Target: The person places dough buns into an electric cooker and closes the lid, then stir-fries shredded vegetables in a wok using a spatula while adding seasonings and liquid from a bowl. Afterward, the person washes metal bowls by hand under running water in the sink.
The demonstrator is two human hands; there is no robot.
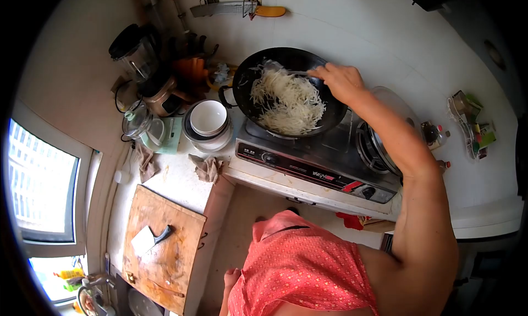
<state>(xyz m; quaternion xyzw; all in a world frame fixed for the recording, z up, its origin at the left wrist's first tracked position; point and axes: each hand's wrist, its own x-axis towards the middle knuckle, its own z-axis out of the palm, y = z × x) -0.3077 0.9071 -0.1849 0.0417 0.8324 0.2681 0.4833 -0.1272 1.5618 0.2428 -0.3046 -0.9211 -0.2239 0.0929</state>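
right hand [341, 80] closed around slim grey utensil handle [298, 73], pale stringy shreds [291, 102] heaped in round dark wok [243, 89], left hand [232, 277] low, grip not discernible, stained wooden board [170, 210]

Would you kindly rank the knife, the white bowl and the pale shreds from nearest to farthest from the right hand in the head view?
1. Pale shreds, in the wok.
2. White bowl, left of the wok.
3. Knife, on the cutting board, lower left.

Shredded food [289, 101] hides part of the wok [243, 99].
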